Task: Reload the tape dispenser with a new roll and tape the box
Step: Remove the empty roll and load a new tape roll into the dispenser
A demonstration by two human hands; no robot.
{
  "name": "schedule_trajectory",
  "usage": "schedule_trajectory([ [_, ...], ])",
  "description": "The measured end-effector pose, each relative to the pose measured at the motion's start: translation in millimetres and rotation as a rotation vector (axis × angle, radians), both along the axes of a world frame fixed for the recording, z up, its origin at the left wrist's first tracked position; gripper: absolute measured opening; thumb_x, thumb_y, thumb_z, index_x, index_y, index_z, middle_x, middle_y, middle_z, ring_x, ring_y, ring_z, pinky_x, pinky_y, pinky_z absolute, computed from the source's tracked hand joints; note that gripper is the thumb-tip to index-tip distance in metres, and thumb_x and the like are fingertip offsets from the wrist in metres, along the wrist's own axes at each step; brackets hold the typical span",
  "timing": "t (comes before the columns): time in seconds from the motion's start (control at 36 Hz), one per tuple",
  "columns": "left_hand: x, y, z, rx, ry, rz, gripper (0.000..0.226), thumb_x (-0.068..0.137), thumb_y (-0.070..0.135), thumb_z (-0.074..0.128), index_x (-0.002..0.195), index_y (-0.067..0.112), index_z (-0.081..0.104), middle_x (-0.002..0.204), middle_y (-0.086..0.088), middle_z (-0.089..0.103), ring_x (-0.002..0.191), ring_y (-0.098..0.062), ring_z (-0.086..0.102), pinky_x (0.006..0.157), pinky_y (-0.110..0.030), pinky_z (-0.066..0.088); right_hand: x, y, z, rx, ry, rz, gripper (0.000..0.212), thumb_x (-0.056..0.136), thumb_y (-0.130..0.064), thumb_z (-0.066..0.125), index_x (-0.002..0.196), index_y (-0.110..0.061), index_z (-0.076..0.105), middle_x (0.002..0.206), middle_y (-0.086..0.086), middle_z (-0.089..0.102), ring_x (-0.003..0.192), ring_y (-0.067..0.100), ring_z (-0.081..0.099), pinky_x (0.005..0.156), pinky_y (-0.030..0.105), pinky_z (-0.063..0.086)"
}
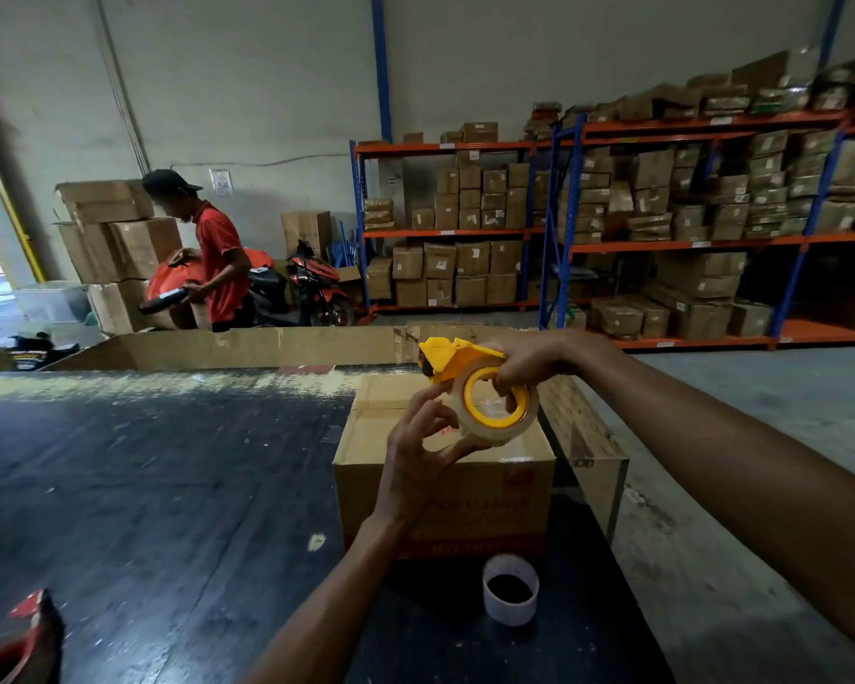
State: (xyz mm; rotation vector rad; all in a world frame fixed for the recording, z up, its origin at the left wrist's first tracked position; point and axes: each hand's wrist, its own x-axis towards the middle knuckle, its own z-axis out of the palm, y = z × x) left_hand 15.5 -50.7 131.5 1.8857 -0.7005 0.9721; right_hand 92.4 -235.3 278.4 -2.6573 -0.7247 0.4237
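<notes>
Head view: a worker holds a yellow tape dispenser (457, 360) above a closed cardboard box (445, 466) on a dark, scuffed table (169, 486). The right hand (529, 362) is clenched around the dispenser, a finger hooked through the yellow hub of the clear tape roll (497, 404) seated in it. At the roll's 8 o'clock, the left hand (420, 451) pinches the roll's edge between thumb and fingertips. An empty white tape core (510, 589) stands upright on the table at the box's 6 o'clock, just beside its front face. At the table's 11 o'clock, well apart, a person in a red shirt (218, 259) handles parcels near a parked motorbike (312, 288). Shelving racks (687, 239) stacked with cartons fill the 1 o'clock background.
</notes>
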Motion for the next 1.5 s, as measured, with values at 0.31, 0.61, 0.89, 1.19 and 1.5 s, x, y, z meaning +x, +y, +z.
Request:
schedule_trajectory([
  [0.31,-7,9,12,0.107,-0.046,-0.028,0.03,0.081,0.022,0.086,0.101,0.006,0.07,0.125,-0.006,0.064,0.118,-0.014,0.063,0.093,-0.025,0.056,-7,-1,5,0.017,0.036,-0.072,0.021,0.095,-0.001,0.064,0.111,-0.014,0.061,0.097,0.01,0.068,0.07,0.013,0.071,0.06,0.023,0.058],
  [0.61,-12,-1,1,0.039,-0.09,0.075,0.023,0.085,0.012,0.081,0.103,0.002,0.071,0.112,-0.01,0.065,0.106,-0.013,0.066,0.088,-0.025,0.058,-5,-2,10,0.053,-0.035,-0.067,0.017,0.094,-0.011,0.068,0.109,-0.016,0.063,0.106,0.015,0.073,0.085,0.023,0.074,0.084,0.043,0.063],
  [0.89,-10,3,4,0.182,-0.094,0.05,0.012,0.095,0.01,0.068,0.105,0.004,0.065,0.109,-0.006,0.062,0.096,-0.015,0.063,0.078,-0.035,0.056,-6,-9,12,0.069,-0.018,-0.073,0.026,0.094,-0.011,0.069,0.119,-0.015,0.063,0.108,0.016,0.072,0.081,0.022,0.074,0.082,0.042,0.063],
  [1.19,1,17,23,0.163,-0.071,0.107,0.007,0.097,0.006,0.062,0.104,0.006,0.063,0.098,-0.001,0.063,0.08,-0.005,0.058,0.069,-0.016,0.048,-17,-15,7,0.114,0.01,-0.095,0.034,0.096,-0.026,0.072,0.123,-0.009,0.062,0.104,0.016,0.071,0.083,0.022,0.069,0.071,0.033,0.059],
  [1.5,6,12,35,0.049,-0.047,0.107,0.009,0.101,0.015,0.058,0.109,0.018,0.059,0.099,-0.001,0.066,0.067,-0.006,0.06,0.058,-0.021,0.05,-34,-18,7,0.152,0.05,-0.067,0.022,0.099,-0.026,0.069,0.117,-0.014,0.062,0.096,0.01,0.066,0.08,0.021,0.065,0.07,0.032,0.056],
])
